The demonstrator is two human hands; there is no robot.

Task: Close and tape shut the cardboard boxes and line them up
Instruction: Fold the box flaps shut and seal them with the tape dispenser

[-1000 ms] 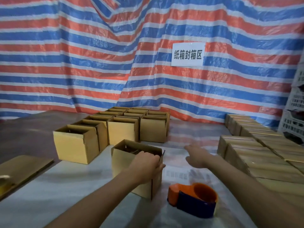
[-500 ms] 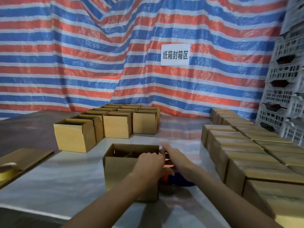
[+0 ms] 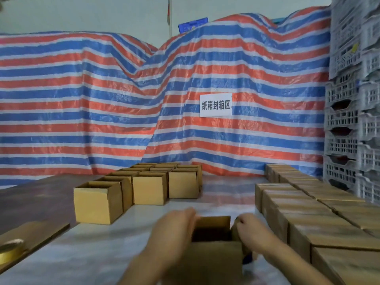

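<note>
An open cardboard box (image 3: 216,256) stands low in the middle of the view, its inside dark and its flaps up. My left hand (image 3: 174,227) grips the box's left rim, blurred by motion. My right hand (image 3: 253,229) curls its fingers round the right flap. Only a blue scrap of the tape dispenser (image 3: 246,260) shows behind the box's right corner. Several open boxes (image 3: 98,202) stand grouped at the back left. Closed boxes (image 3: 308,204) lie in rows along the right.
The table (image 3: 82,254) has a pale shiny cover. A roll of tape (image 3: 10,245) rests on a flat cardboard sheet (image 3: 41,231) at the far left. Grey plastic crates (image 3: 349,120) are stacked at the right. A striped tarp (image 3: 102,110) hangs behind.
The view has tilted up. The box came closer and now hides the tape dispenser. My right hand moved from reaching forward onto the box's right flap; my left hand stays on the box.
</note>
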